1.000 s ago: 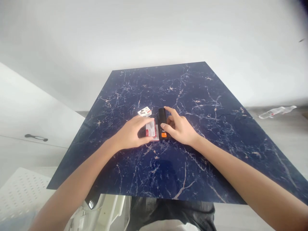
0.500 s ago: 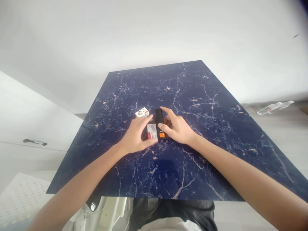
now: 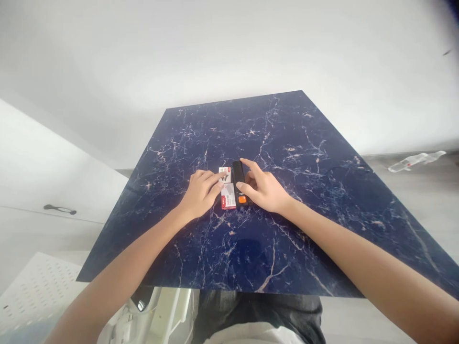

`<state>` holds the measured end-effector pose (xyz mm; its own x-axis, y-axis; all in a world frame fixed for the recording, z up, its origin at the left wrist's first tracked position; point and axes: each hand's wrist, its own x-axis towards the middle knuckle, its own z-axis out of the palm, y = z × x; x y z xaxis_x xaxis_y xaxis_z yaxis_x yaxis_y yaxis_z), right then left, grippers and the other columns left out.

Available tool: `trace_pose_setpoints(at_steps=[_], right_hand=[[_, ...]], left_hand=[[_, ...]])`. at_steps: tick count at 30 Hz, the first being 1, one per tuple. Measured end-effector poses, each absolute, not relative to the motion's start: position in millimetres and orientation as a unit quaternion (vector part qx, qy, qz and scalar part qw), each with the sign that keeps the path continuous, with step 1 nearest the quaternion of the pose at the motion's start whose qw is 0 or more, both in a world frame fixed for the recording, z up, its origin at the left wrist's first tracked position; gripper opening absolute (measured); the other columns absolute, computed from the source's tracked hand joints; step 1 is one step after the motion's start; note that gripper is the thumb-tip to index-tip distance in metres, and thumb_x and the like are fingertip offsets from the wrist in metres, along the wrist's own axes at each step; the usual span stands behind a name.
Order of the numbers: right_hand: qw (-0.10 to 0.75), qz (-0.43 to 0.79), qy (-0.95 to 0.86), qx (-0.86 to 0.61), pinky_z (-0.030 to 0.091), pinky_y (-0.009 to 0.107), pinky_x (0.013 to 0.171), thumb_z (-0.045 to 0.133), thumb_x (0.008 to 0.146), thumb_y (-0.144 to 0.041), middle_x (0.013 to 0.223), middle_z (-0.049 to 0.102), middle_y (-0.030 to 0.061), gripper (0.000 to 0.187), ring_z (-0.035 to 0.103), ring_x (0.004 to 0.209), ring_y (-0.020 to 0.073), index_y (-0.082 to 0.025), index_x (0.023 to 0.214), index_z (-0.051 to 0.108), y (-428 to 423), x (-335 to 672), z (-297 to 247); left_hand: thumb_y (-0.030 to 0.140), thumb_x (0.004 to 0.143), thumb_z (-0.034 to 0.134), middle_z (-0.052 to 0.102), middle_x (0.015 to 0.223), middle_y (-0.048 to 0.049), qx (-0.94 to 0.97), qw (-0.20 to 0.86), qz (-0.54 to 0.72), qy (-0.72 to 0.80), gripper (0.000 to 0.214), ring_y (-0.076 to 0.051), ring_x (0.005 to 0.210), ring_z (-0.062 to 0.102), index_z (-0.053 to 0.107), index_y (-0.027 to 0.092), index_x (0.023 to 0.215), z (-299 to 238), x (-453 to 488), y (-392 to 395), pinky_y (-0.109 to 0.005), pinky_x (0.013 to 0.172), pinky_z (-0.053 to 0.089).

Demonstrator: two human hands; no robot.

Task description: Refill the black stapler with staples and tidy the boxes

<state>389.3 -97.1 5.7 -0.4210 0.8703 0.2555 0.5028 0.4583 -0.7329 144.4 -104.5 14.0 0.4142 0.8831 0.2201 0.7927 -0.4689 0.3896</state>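
A black stapler (image 3: 238,177) with an orange patch at its near end lies lengthwise on the dark blue marbled table (image 3: 251,258). My right hand (image 3: 261,187) grips it from the right, thumb on top and index finger at the far end. Directly left of the stapler, a red-and-white staple box (image 3: 228,198) lies flat. Just beyond that box is a small white box (image 3: 225,171) with red print and a dark picture. My left hand (image 3: 202,191) has index fingertip and thumb on this small box, partly covering it; the other fingers curl to the left.
A clear plastic bottle (image 3: 412,161) lies off the table's right side. At the left are a white cabinet with a dark handle (image 3: 60,209) and a white perforated surface (image 3: 36,286). The table's near edge runs before my lap.
The small white box has moved right and turned in line with the staple box, beside the stapler. My left hand has shifted off the staple box onto it. My right hand stays on the stapler.
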Motion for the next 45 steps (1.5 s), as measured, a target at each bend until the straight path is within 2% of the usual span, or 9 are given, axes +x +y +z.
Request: trace_pose_setpoints(at_steps=[2,5,8,11,16,21,28,36,45], right_hand=[[0.32,0.289,-0.793,-0.431,0.049,0.035,0.065,0.052,0.099,-0.051,0.083,0.073,0.0025,0.069,0.068,0.067,0.0226,-0.017,0.155,0.032,-96.8,389.3,5.1],[0.322,0.287,-0.793,-0.43,0.049,0.034,0.064,0.052,0.099,-0.052,0.083,0.073,0.0026,0.069,0.068,0.067,0.0225,-0.017,0.155,0.032,-96.4,389.4,4.2],[0.323,0.288,-0.793,-0.428,0.049,0.034,0.064,0.052,0.099,-0.051,0.083,0.073,0.0025,0.068,0.068,0.067,0.0222,-0.017,0.156,0.032,-96.1,389.8,3.6],[0.321,0.294,-0.793,-0.427,0.049,0.034,0.066,0.052,0.099,-0.049,0.084,0.073,0.0025,0.069,0.068,0.068,0.0221,-0.017,0.156,0.031,-96.2,390.3,4.2],[0.302,0.298,-0.795,-0.434,0.05,0.035,0.066,0.049,0.101,-0.048,0.085,0.073,0.0039,0.07,0.068,0.071,0.0236,-0.014,0.158,0.029,-100.4,389.2,10.9],[0.272,0.249,-0.809,-0.458,0.052,0.039,0.072,0.042,0.103,-0.044,0.097,0.075,0.0115,0.068,0.071,0.083,0.0289,-0.01,0.16,0.027,-107.1,386.4,19.4],[0.269,0.263,-0.788,-0.488,0.052,0.036,0.071,0.05,0.102,-0.044,0.093,0.076,0.0065,0.061,0.072,0.08,0.0263,-0.015,0.154,0.038,-109.1,388.2,20.6],[0.253,0.211,-0.789,-0.52,0.051,0.033,0.067,0.065,0.091,-0.044,0.093,0.076,0.0045,0.065,0.071,0.077,0.0257,-0.021,0.148,0.045,-117.9,388.4,32.3],[0.229,0.075,-0.684,-0.689,0.05,0.037,0.073,0.057,0.089,-0.04,0.1,0.076,0.0116,0.045,0.07,0.085,0.0315,-0.02,0.128,0.064,-68.9,498.6,27.8]], left_hand=[[0.046,0.109,0.031,0.065,0.118,-0.0083,0.835,0.133,0.214,0.489,0.048,-0.027,0.115,0.053,0.064,0.025,0.138,16.2,143.8,-107.4,-0.05,0.106,0.04],[0.054,0.107,0.033,0.052,0.145,-0.0113,0.839,0.151,0.23,0.469,0.052,-0.031,0.137,0.044,0.057,0.027,0.145,15.7,135.2,-104.5,-0.056,0.117,0.033],[0.065,0.097,0.052,0.026,0.168,-0.0118,0.87,0.205,0.179,0.412,0.074,-0.037,0.154,0.023,0.033,0.031,0.161,13.3,125.6,-99.9,-0.061,0.123,0.026],[0.065,0.081,0.075,0.016,0.172,-0.0125,0.881,0.222,0.132,0.397,0.102,-0.041,0.156,0.018,0.024,0.033,0.163,12.9,122.2,-99.0,-0.065,0.123,0.025],[0.058,0.073,0.085,0.023,0.17,-0.0128,0.869,0.22,0.139,0.422,0.105,-0.041,0.155,0.023,0.031,0.033,0.159,14.9,126.1,-100.2,-0.066,0.122,0.028],[0.059,0.069,0.087,0.027,0.169,-0.0145,0.866,0.221,0.134,0.428,0.107,-0.041,0.153,0.027,0.034,0.03,0.158,18.5,126.4,-98.3,-0.066,0.122,0.028],[0.061,0.069,0.088,0.031,0.167,-0.0137,0.858,0.255,0.115,0.43,0.101,-0.042,0.157,0.018,0.041,0.035,0.155,23.1,118.2,-93.2,-0.069,0.121,0.027],[0.058,0.064,0.091,0.044,0.159,-0.0132,0.862,0.238,0.147,0.422,0.099,-0.039,0.149,0.035,0.05,0.031,0.15,19.9,134.4,-88.6,-0.059,0.12,0.034],[0.06,0.063,0.089,0.06,0.144,-0.0149,0.899,0.189,0.153,0.365,0.098,-0.04,0.135,0.051,0.055,0.021,0.146,16.2,287.5,-6.2,-0.052,0.111,0.042]])
